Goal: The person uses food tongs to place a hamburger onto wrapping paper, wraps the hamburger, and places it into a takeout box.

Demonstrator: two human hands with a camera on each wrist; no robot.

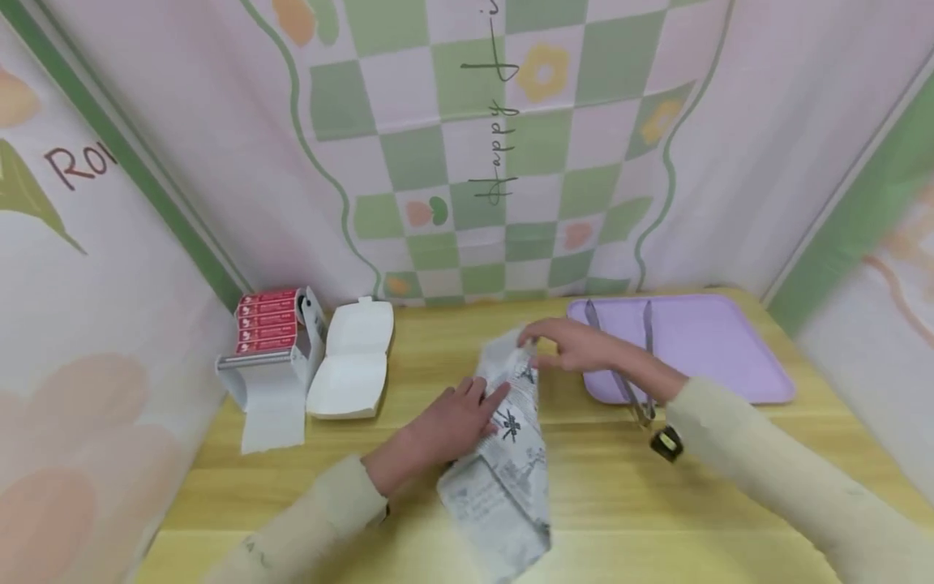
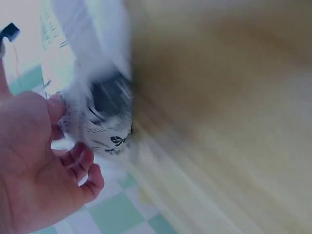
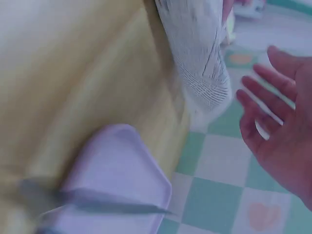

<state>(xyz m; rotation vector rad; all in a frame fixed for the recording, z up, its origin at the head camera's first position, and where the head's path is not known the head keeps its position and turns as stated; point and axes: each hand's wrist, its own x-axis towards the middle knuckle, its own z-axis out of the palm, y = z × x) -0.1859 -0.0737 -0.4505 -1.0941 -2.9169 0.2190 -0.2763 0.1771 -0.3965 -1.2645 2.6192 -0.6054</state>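
A long packet of newsprint-patterned wrapping paper [image 1: 524, 454] lies lengthwise on the wooden table, its near end a loose flap. My left hand [image 1: 452, 420] holds its left side, fingers over the top. In the left wrist view the thumb and fingers of that hand [image 2: 36, 161] grip the printed paper [image 2: 105, 139]. At the far end, my right hand [image 1: 572, 345] hovers beside the packet with bent fingers. The right wrist view shows this hand [image 3: 290, 117] with loose, spread fingers, apart from the paper [image 3: 200, 53]. Whatever is inside the paper is hidden.
To the right is a purple tray [image 1: 730, 357] with metal tongs [image 1: 633, 389] lying over its left part. An open white clamshell box [image 1: 349, 365] stands at the left, beside a dispenser [image 1: 270, 357] with red-printed rolls. A patterned curtain [image 1: 481, 154] hangs behind the table.
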